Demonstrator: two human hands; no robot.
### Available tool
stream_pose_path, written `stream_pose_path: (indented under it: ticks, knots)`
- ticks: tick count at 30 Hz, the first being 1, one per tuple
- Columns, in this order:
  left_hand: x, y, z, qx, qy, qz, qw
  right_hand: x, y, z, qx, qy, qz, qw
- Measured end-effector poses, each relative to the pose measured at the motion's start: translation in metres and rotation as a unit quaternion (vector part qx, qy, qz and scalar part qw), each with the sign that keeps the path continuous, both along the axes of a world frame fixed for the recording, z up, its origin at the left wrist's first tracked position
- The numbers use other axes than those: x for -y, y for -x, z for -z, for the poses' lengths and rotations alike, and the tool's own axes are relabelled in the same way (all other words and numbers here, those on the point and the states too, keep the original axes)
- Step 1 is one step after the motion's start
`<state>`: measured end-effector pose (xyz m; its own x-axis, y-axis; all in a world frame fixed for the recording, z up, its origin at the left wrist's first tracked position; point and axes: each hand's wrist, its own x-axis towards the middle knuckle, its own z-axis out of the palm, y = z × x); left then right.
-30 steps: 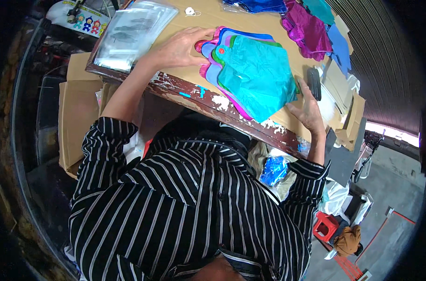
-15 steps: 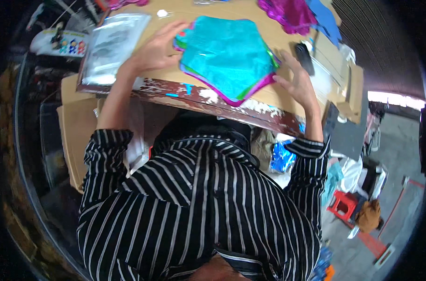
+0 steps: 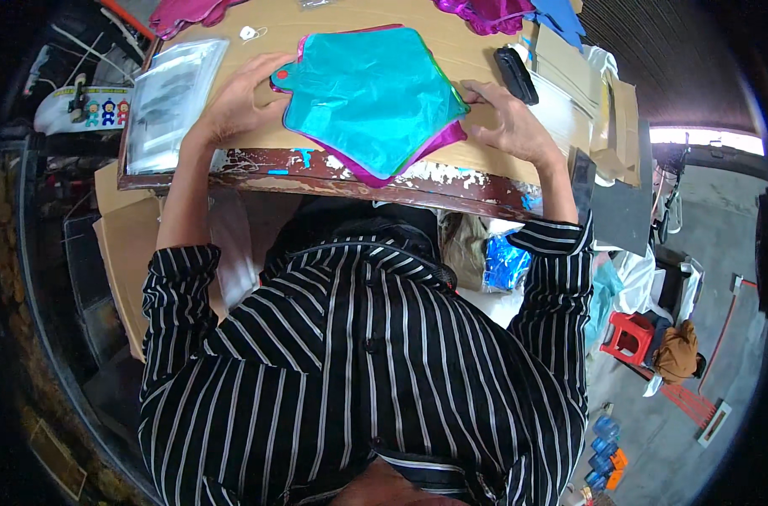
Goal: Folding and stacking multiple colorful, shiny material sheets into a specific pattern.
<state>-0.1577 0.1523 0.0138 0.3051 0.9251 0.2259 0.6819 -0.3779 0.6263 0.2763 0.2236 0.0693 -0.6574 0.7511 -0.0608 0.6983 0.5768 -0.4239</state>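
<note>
A flat stack of shiny foil-like pieces point(image 3: 371, 97) lies on the cardboard-covered table, turquoise on top with magenta edges showing beneath. It has pointed sides and a small rounded tab with a red dot at its left. My left hand point(image 3: 242, 99) is by that tab, thumb and fingers apart and nothing held. At the stack's right corner is my right hand point(image 3: 510, 122), its fingers apart and close to the edge. Whether its fingertips touch the stack is hard to tell.
Clear plastic bags point(image 3: 177, 101) lie at the table's left. A black zip pouch point(image 3: 516, 74) sits right of the stack, near cardboard pieces point(image 3: 569, 72). Magenta pieces point(image 3: 483, 15) lie at the far edge. A red stool point(image 3: 628, 337) stands on the floor at right.
The whole view has shifted, moving the table and stack leftward in the picture. The top turquoise piece now lies more squarely over the layers beneath. Both hands stay at the stack's sides.
</note>
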Motion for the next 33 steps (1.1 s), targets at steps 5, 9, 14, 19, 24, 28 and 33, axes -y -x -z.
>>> stream_pose_path:
  ticks: [5,9,14,19,24,28,33]
  knots:
    - [0.001,0.004,0.002,-0.003,0.003,-0.008,1.0,0.014,0.007,0.0,0.027,-0.041,-0.003,0.999]
    - [-0.002,0.016,0.014,-0.034,-0.006,-0.012,0.999,0.026,0.02,-0.007,0.026,-0.043,-0.011,0.999]
    - [-0.012,-0.001,0.0,-0.009,0.007,-0.048,0.999,0.03,0.013,0.003,-0.033,-0.032,0.003,0.999]
    - [-0.024,-0.009,0.012,-0.098,0.013,-0.136,0.986,0.029,0.017,0.01,-0.049,-0.065,-0.014,0.997]
    - [-0.029,-0.02,0.026,-0.083,-0.036,-0.153,0.984,0.029,0.012,0.021,-0.066,-0.089,-0.012,0.994]
    - [-0.032,-0.029,0.025,-0.033,0.004,-0.188,0.982,0.027,0.007,0.021,-0.082,-0.067,0.028,0.994]
    - [-0.055,-0.022,0.017,0.006,0.062,-0.192,0.979,0.005,0.004,0.016,-0.04,-0.081,-0.001,0.996]
